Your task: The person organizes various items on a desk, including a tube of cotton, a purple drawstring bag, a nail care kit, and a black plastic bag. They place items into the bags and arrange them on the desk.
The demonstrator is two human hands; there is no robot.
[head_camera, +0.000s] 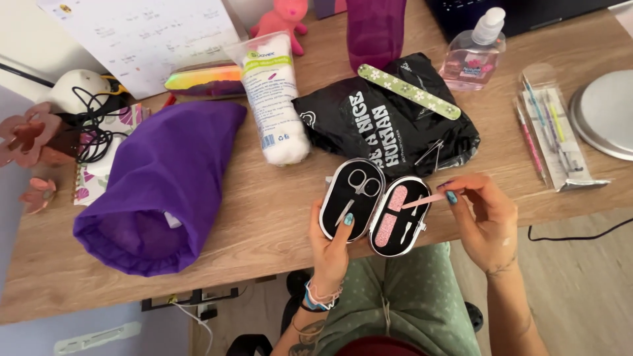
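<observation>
Left hand (330,247) props open manicure case (374,206); right hand (484,221) pinches pink stick (425,199).

Purple cloth bag (165,184), cotton pad pack (273,99), black bag (386,118), sanitizer bottle (475,53)

The silver dish (606,112) and purple bottle (376,29) are cut off by picture edges

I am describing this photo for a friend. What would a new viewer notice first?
First, the open oval manicure case at the desk edge, held by the left hand, while the right hand holds a thin pink tool over it. Then the big purple cloth bag on the left.
</observation>
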